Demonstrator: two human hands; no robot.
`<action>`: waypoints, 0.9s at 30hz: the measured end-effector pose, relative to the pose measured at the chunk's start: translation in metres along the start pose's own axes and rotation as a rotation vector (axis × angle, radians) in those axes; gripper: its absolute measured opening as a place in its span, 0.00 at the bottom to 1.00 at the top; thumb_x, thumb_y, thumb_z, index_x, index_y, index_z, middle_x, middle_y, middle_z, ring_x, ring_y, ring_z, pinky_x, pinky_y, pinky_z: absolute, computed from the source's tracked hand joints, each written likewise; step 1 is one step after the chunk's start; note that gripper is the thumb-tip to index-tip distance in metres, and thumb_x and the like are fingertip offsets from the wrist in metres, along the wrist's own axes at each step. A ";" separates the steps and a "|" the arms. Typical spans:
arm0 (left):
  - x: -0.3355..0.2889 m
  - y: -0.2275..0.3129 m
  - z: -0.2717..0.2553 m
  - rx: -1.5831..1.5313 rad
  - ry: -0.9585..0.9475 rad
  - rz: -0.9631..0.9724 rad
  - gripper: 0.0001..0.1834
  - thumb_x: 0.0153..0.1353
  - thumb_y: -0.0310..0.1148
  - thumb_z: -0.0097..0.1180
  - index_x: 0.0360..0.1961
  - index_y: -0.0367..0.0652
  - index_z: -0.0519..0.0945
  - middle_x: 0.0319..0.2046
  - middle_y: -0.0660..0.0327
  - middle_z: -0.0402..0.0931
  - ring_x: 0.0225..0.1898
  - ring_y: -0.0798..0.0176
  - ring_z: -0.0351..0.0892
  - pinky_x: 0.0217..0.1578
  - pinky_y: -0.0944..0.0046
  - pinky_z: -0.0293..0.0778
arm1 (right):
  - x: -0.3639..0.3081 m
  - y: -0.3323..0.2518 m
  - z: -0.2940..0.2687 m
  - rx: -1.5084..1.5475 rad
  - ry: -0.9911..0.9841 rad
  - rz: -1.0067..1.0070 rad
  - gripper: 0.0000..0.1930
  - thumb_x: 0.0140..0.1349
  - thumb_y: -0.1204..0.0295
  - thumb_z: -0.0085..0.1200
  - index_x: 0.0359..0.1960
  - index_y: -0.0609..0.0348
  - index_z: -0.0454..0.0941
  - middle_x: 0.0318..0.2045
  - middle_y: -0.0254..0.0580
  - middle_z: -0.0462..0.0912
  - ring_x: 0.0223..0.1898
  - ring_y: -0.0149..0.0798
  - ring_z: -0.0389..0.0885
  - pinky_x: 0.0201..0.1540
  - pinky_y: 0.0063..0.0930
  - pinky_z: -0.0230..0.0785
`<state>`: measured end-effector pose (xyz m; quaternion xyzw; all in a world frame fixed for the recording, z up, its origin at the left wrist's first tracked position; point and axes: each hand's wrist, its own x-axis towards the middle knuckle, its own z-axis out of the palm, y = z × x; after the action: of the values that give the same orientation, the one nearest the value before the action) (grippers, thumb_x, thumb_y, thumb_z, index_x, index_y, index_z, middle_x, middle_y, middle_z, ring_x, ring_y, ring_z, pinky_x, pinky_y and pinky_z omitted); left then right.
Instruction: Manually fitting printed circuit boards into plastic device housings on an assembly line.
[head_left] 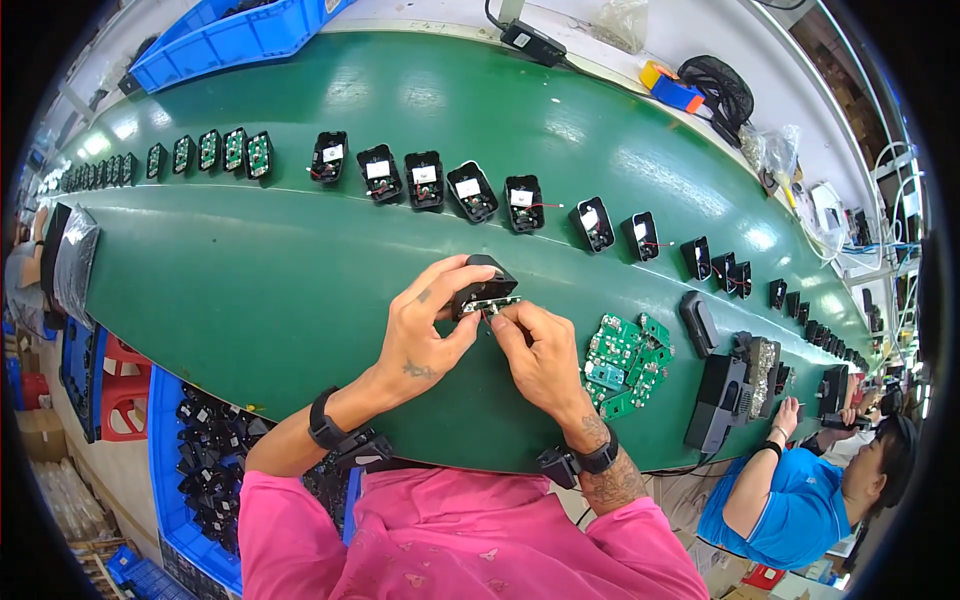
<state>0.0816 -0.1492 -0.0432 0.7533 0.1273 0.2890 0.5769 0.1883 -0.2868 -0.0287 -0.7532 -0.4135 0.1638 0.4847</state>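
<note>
In front of my chest, my left hand (425, 325) is closed round a small black plastic housing (497, 268), tilted on its side. A green circuit board (492, 303) lies along the housing's open face, close to my left thumb. My right hand (540, 350) is closed in a pinch at the board's near edge, where a bit of red wire shows. My fingertips partly hide that spot. Just right of my right hand, several loose green circuit boards (628, 362) lie in a pile on the green tabletop (300, 260).
Rows of open black housings (424, 181) cross the table beyond my hands; those at far left hold green boards (259, 155). A grey-black device (716, 400) stands at right, near a co-worker in blue (790, 510). Blue bins (240, 40) sit at far left and beside my lap.
</note>
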 end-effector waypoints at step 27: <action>0.002 0.001 0.012 -0.232 0.038 -0.214 0.24 0.61 0.21 0.58 0.59 0.39 0.71 0.52 0.47 0.78 0.40 0.61 0.87 0.38 0.65 0.83 | -0.002 0.015 0.001 -0.117 0.220 0.075 0.09 0.67 0.71 0.56 0.37 0.68 0.78 0.22 0.36 0.79 0.21 0.25 0.73 0.23 0.25 0.66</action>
<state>0.0899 -0.1574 -0.0440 0.6582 0.1836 0.2526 0.6851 0.1928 -0.2906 -0.0424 -0.8086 -0.3381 0.0739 0.4758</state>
